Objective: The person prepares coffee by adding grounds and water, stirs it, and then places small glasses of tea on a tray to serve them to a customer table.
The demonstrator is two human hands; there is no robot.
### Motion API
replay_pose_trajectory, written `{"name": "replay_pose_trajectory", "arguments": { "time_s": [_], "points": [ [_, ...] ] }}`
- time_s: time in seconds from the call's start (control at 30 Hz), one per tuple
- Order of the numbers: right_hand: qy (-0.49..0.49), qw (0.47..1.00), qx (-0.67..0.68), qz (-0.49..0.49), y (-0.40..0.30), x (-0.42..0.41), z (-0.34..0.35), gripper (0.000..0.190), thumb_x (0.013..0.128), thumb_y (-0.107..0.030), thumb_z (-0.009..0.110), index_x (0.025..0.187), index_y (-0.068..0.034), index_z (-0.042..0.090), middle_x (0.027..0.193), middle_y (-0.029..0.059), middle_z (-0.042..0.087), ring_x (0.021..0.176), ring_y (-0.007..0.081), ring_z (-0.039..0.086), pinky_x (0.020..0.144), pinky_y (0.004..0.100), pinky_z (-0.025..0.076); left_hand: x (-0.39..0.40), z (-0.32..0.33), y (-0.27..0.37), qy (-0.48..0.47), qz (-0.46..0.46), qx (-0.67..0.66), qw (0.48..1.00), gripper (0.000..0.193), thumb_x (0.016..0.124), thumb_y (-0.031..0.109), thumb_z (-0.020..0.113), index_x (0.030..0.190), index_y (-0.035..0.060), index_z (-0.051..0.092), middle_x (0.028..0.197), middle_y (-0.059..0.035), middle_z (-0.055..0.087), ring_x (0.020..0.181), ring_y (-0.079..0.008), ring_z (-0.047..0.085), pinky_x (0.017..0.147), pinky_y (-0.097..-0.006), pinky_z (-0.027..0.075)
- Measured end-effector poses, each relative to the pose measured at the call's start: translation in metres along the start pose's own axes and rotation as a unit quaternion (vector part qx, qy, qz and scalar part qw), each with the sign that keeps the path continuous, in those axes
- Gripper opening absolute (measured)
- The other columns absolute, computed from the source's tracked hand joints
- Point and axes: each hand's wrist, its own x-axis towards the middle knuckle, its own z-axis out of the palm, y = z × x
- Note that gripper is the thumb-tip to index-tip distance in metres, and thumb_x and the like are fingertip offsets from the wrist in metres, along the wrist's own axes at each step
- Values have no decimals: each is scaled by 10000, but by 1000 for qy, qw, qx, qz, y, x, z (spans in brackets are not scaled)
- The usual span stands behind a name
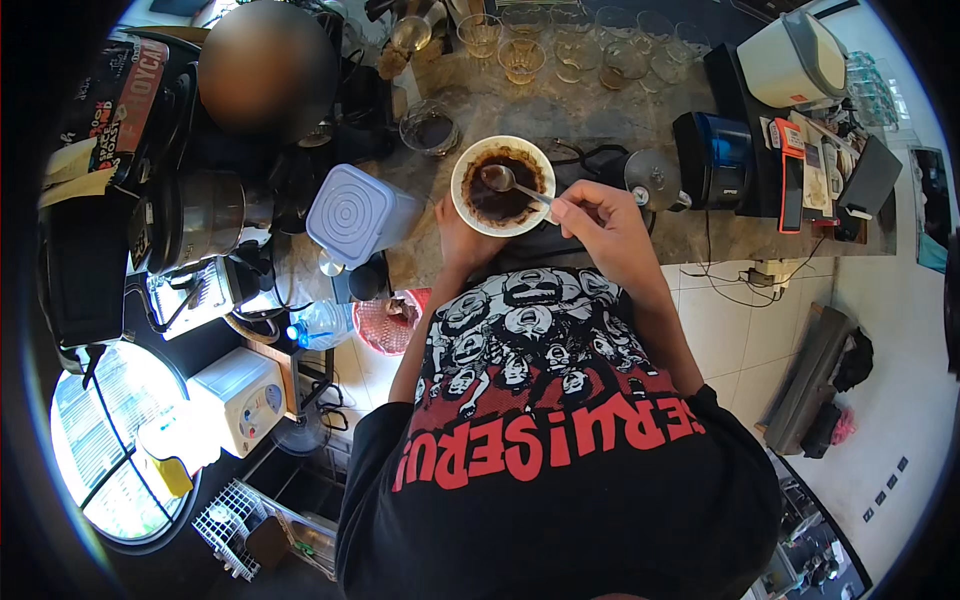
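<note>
A white cup (460, 174) is in front of my chest, at the counter's near edge, with dark brown liquid (491, 202) and brown residue around its inner wall. My left hand (466, 238) grips the cup's lower left side; the cup hides some of its fingers. Between the thumb and fingers of my right hand (606, 221) is the handle of a metal spoon (531, 194). The spoon's bowl sits in the cup, over or in the liquid. Beyond the cup, to the left, stands a clear cup (430, 127) holding dark liquid.
A lidded lilac canister (351, 214) stands left of my hands. Several clear cups (523, 61) line the stone-look counter's (510, 112) far side. Rightward are a round metal vessel (652, 180), a blue-black printer (712, 159) and an orange-red payment terminal (791, 180). A person (266, 71) is at upper left.
</note>
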Motion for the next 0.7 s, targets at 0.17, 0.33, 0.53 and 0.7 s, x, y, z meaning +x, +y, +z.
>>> {"name": "replay_pose_trajectory", "arguments": {
  "time_s": [0.17, 0.33, 0.53, 0.7],
  "points": [
    [6, 1000, -2, -25, -7, -2, 1, 237, 1008, -215, 697, 866, -26, 701, 678, -66, 574, 608, -4, 429, 544, 209, 317, -3, 3, -9, -38, -51, 43, 997, 999, 671, 599, 873, 1455, 88, 523, 1368, -131, 602, 1298, -332, 534, 1085, -495, 370],
    [15, 1000, -14, -23, -2, -2, -3, 233, 997, -197, 706, 846, -20, 688, 668, -75, 540, 609, 5, 404, 542, 229, 307, -1, -1, 4, 0, -3, 52, 999, 868, 649, 287, 997, 1372, 48, 581, 1296, -101, 695, 1213, -226, 665, 1070, -404, 505],
    [12, 999, -34, 1, 1, -1, -2, 249, 988, -191, 711, 828, -4, 669, 639, -80, 479, 612, 15, 364, 540, 249, 285, 4, -7, 19, -6, -1, 22, 1000, 868, 643, 254, 1003, 1373, 43, 583, 1306, -104, 691, 1219, -234, 662, 1059, -403, 515],
    [4, 999, -52, -15, 0, -2, 0, 254, 988, -188, 709, 826, 1, 654, 641, -77, 471, 611, 20, 353, 532, 256, 278, 4, -7, 21, -5, -5, 18, 1000, 857, 647, 238, 998, 1374, 45, 586, 1305, -101, 693, 1217, -236, 666, 1064, -404, 513]
  ]
}}
